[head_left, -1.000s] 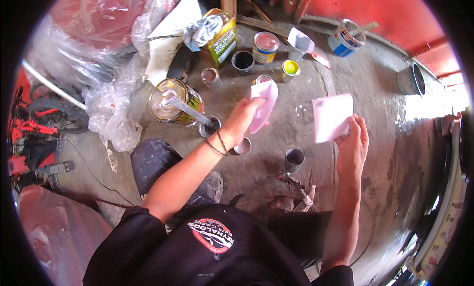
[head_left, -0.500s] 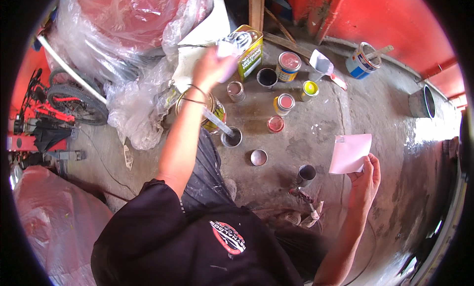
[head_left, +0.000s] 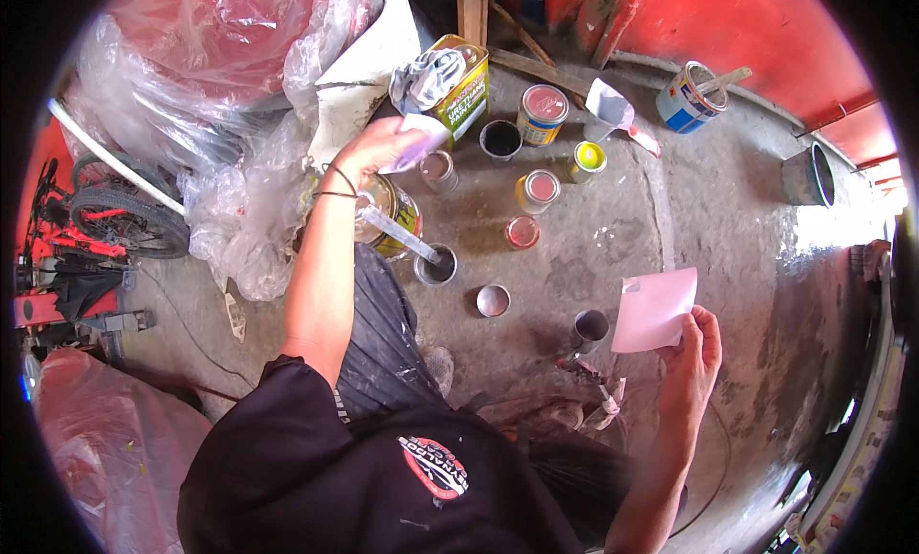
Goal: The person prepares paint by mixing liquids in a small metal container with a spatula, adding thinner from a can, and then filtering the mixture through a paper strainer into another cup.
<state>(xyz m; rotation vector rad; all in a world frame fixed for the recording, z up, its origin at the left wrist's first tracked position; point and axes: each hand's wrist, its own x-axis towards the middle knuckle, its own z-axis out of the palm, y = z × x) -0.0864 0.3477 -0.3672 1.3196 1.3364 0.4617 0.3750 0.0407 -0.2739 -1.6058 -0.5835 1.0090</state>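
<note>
Both hands are occupied. The left hand [head_left: 375,152] is closed, fingers gathered on a thin, pale lilac piece of pliable material [head_left: 424,139]; whether it is paper or cloth cannot be determined. The right hand [head_left: 696,351] pinches a flat, squarish, pink sheet [head_left: 657,310] by its lower right corner, thumb against fingers, and holds it above the concrete floor [head_left: 574,267], near a dark grey cylindrical cup [head_left: 591,328].

Change noted: within the last second the left hand has moved, with its piece, from over the small cups up to the yellow-and-green rectangular metal can [head_left: 466,95]. It is now just below the crumpled grey-and-white rag [head_left: 427,79] lying against the can's top; contact with the rag cannot be confirmed. The right hand has kept its sheet.

Consequence, as judged: the two pieces are now well apart, and the small red-filled cup [head_left: 523,232] and the shallow silver cup [head_left: 493,300] stand unobstructed. The left forearm passes over the large round metal can [head_left: 397,216], beside the grey cup [head_left: 437,265] with its flat, pale stirring stick [head_left: 397,232].
</note>
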